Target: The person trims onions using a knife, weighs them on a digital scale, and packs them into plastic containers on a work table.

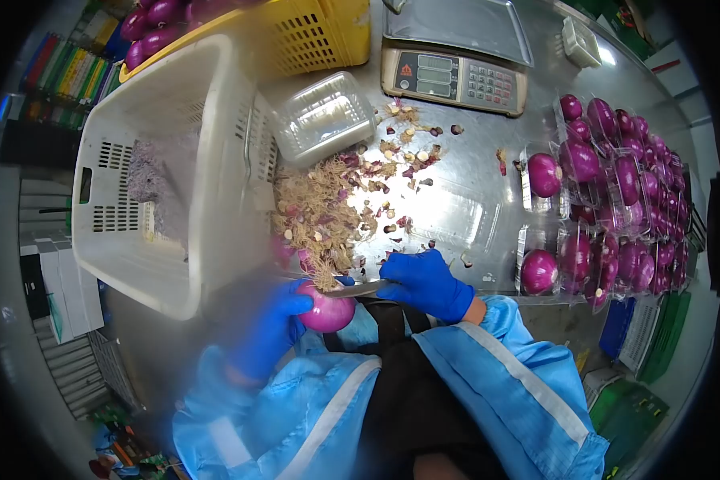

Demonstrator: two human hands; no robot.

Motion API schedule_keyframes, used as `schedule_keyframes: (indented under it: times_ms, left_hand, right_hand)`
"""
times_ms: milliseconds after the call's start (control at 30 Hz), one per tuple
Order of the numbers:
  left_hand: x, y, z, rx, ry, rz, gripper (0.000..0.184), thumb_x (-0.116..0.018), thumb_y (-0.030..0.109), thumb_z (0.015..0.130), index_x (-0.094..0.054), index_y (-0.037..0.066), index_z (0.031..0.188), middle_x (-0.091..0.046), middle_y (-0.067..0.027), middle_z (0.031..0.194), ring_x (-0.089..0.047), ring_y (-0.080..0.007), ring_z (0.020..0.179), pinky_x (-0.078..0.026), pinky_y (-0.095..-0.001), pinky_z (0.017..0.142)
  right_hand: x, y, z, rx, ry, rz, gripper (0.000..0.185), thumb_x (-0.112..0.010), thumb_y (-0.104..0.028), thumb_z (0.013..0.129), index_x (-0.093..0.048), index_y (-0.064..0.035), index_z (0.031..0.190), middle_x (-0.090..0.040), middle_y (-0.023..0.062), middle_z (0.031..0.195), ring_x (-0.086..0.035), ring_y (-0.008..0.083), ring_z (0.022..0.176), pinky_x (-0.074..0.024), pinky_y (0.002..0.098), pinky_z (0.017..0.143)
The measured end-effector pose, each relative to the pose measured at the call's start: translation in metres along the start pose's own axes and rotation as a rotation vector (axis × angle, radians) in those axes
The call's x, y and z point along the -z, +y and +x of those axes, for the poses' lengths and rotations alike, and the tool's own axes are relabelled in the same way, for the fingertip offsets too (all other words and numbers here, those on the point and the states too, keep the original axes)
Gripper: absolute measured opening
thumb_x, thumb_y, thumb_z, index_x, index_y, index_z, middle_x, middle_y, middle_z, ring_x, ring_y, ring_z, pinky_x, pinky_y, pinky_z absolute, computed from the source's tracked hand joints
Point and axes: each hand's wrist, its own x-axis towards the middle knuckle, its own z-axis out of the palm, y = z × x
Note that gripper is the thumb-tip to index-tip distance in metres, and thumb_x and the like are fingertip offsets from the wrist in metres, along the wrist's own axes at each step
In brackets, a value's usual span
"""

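Note:
My left hand (274,324), in a blue glove, is closed around a red onion (328,310) just in front of the table edge. The onion's root end, with dry roots on it, faces the table. A knife (358,290) lies with its blade against the onion near those roots. Its handle is mostly hidden inside my gloved right hand (426,282), which is closed on it. Beyond the onion, a heap of cut roots and skins (320,208) covers part of the metal table (464,176).
At left stands a white plastic basket (224,200), with a yellow crate (320,36) of red onions behind it. Stacked clear trays (324,120) sit beside the heap. A scale (456,76) is at the back. Packed red onions (608,192) fill the right side.

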Motion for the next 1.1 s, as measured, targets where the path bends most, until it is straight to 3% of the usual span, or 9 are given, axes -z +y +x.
schedule_keyframes:
  times_ms: [33,267,367,433,667,767,800,900,1100]
  left_hand:
    - [0.002,-0.001,0.002,0.022,-0.009,-0.087,0.040,-0.065,0.006,0.077,-0.057,-0.002,0.115,-0.060,-0.0194,0.115,-0.062,-0.0307,0.107,-0.052,-0.0450,0.095]
    - [-0.038,0.005,-0.007,0.167,0.017,0.234,0.072,-0.064,0.040,0.075,-0.048,-0.006,0.129,-0.057,-0.0234,0.124,-0.060,-0.0338,0.108,-0.049,-0.0413,0.096]
    - [-0.016,0.008,-0.015,0.026,-0.175,0.046,0.072,-0.065,0.040,0.076,-0.048,-0.006,0.129,-0.055,-0.0232,0.127,-0.059,-0.0316,0.112,-0.048,-0.0409,0.098]
    - [-0.013,0.014,-0.013,-0.144,-0.138,-0.009,0.070,-0.066,0.030,0.076,-0.045,-0.007,0.131,-0.053,-0.0229,0.129,-0.058,-0.0311,0.114,-0.046,-0.0406,0.101]
    - [-0.028,0.007,0.007,-0.301,-0.278,-0.381,0.084,-0.066,0.025,0.086,-0.014,0.003,0.148,-0.053,-0.0220,0.122,-0.057,-0.0362,0.112,-0.050,-0.0429,0.100]
    - [-0.043,0.002,0.010,-0.135,-0.232,-0.749,0.084,-0.066,0.032,0.088,-0.015,0.004,0.149,-0.054,-0.0225,0.120,-0.059,-0.0356,0.109,-0.052,-0.0416,0.097]
    - [-0.042,-0.010,0.018,-0.153,0.101,-0.942,0.089,-0.067,0.054,0.081,-0.024,0.009,0.144,-0.044,-0.0251,0.132,-0.047,-0.0448,0.117,-0.043,-0.0580,0.099]
    - [-0.042,-0.024,0.020,-0.272,-0.056,-0.422,0.081,-0.058,0.055,0.087,-0.028,0.005,0.142,-0.036,-0.0231,0.139,-0.041,-0.0375,0.127,-0.045,-0.0485,0.101]
    - [-0.050,-0.027,0.013,-0.033,-0.245,-0.914,0.078,-0.054,0.059,0.087,-0.035,0.002,0.137,-0.035,-0.0235,0.140,-0.043,-0.0393,0.125,-0.048,-0.0506,0.097]
  right_hand:
    - [-0.003,-0.001,-0.002,-0.026,0.005,0.024,0.028,-0.067,-0.042,0.082,-0.060,-0.0152,0.083,-0.054,0.0052,0.071,-0.058,0.0242,0.061,-0.0459,0.0356,0.054]
    - [0.021,-0.016,0.005,0.094,-0.013,-0.137,0.016,-0.063,-0.034,0.084,-0.064,-0.0185,0.088,-0.056,0.0039,0.074,-0.060,0.0231,0.064,-0.0467,0.0352,0.054]
    - [-0.010,0.053,-0.038,-0.005,-0.081,-0.405,0.016,-0.061,-0.023,0.083,-0.067,-0.0198,0.098,-0.062,0.0032,0.082,-0.063,0.0217,0.068,-0.0492,0.0353,0.056]
    - [-0.007,0.035,-0.037,-0.138,-0.001,-0.046,0.011,-0.060,-0.023,0.086,-0.066,-0.0157,0.092,-0.064,0.0059,0.083,-0.064,0.0252,0.068,-0.0492,0.0372,0.057]
    - [0.013,-0.022,0.009,-0.290,0.235,0.143,0.024,-0.064,-0.033,0.088,-0.063,-0.0107,0.082,-0.061,0.0106,0.073,-0.060,0.0317,0.062,-0.0462,0.0392,0.054]
    - [0.032,-0.035,0.014,-0.096,0.139,-0.086,0.035,-0.064,-0.049,0.082,-0.063,-0.0137,0.081,-0.058,0.0077,0.071,-0.062,0.0268,0.060,-0.0470,0.0367,0.051]
    - [0.039,-0.043,0.017,-0.050,0.067,-0.158,0.038,-0.063,-0.053,0.081,-0.063,-0.0143,0.081,-0.058,0.0070,0.070,-0.062,0.0256,0.060,-0.0473,0.0362,0.051]
    - [0.039,-0.043,0.022,0.005,-0.018,-0.317,0.046,-0.060,-0.061,0.078,-0.064,-0.0160,0.081,-0.057,0.0052,0.069,-0.062,0.0226,0.059,-0.0481,0.0354,0.050]
    - [0.041,-0.034,0.029,-0.048,-0.077,-0.367,0.048,-0.057,-0.064,0.078,-0.064,-0.0169,0.080,-0.058,0.0050,0.069,-0.062,0.0226,0.058,-0.0481,0.0358,0.049]
